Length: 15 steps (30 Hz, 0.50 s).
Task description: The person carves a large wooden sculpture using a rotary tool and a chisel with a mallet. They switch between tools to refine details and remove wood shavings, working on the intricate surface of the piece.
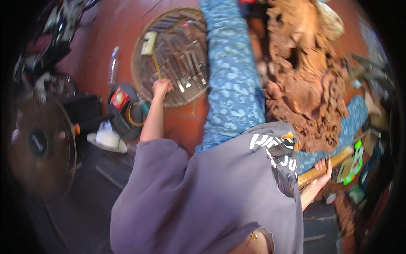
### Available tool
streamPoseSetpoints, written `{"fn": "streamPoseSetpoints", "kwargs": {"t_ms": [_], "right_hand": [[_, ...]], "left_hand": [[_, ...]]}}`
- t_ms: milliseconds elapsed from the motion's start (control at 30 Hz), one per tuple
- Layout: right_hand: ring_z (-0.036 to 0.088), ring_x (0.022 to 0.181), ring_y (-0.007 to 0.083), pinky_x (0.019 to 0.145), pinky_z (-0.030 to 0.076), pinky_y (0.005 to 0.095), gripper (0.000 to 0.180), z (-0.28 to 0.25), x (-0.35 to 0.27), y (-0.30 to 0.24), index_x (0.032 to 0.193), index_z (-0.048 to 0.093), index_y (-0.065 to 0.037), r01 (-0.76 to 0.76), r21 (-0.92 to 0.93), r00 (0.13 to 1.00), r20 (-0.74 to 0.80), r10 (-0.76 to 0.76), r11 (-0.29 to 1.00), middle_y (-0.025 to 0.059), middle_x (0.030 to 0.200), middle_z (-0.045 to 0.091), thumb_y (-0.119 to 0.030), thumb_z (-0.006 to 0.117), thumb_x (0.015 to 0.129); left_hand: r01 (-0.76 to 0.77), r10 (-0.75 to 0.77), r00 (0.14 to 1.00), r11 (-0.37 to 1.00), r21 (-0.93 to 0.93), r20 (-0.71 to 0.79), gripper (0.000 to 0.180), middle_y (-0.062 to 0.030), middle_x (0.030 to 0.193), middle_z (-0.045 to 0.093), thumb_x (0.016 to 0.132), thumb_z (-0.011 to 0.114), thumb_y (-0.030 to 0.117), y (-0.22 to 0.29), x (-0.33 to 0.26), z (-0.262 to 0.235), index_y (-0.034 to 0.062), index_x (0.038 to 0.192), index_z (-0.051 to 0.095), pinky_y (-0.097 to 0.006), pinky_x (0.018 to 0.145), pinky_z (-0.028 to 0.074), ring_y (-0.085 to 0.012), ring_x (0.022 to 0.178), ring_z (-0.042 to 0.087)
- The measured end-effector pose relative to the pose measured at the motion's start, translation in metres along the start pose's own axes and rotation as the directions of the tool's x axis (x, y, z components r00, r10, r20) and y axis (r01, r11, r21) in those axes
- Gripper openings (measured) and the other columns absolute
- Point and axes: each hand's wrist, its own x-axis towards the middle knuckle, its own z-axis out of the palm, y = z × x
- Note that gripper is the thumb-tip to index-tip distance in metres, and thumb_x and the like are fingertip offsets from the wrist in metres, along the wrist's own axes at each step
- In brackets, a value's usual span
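On the left, my left hand (pixel 161 87) is closed on the end of a mallet's (pixel 148 43) thin yellow handle. The mallet's pale, blocky head points away from me, over the left part of a round woven tray (pixel 136 55). Rows of carving chisels (pixel 182 63) with dark handles and metal blades lie in that tray. At my right side, my right hand (pixel 322 172) grips a long yellowish wooden bar (pixel 338 158). A large reddish-brown wood carving (pixel 304 93), full of deep hollows and openwork, stands between my legs, just beyond the bar.
To the left are a standing fan (pixel 40 144), a clear plastic bottle (pixel 113 65) on the tiled floor, a dark container (pixel 122 108) with a red packet, and a white object (pixel 108 138). A bright green item (pixel 356 163) lies at the right among clutter.
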Motion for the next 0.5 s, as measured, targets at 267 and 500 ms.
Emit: {"fn": "streamPoseSetpoints", "kwargs": {"t_ms": [267,500], "right_hand": [[0.041,0.055,0.0111,0.049,0.035,0.0247,0.026,0.041,0.0,0.005,0.119,0.049,-0.008,0.029,-0.04,0.975,-0.218,-0.037,0.999,0.0039,0.073,0.045,-0.013,0.051,0.093],[0.041,0.054,0.0103,0.048,0.035,0.0238,0.031,0.033,-0.01,0.006,0.122,0.045,-0.006,0.05,0.051,0.989,-0.14,-0.042,0.997,0.005,0.076,0.045,-0.015,0.051,0.092]], "left_hand": [[0.057,0.166,0.974,0.485,0.872,-0.156,0.049,-0.0172,0.078,0.07,0.061,0.071,0.044,0.014,-0.011,0.021,-0.0013,0.08,0.071,-0.038,0.082,0.051,-0.0305,0.086,0.068],[-0.29,0.273,0.957,0.92,0.265,0.101,0.027,-0.0159,0.075,0.066,0.082,0.063,0.019,0.158,-0.065,-0.012,-0.0069,0.09,0.06,-0.027,0.052,0.055,-0.0202,0.055,0.066]]}}
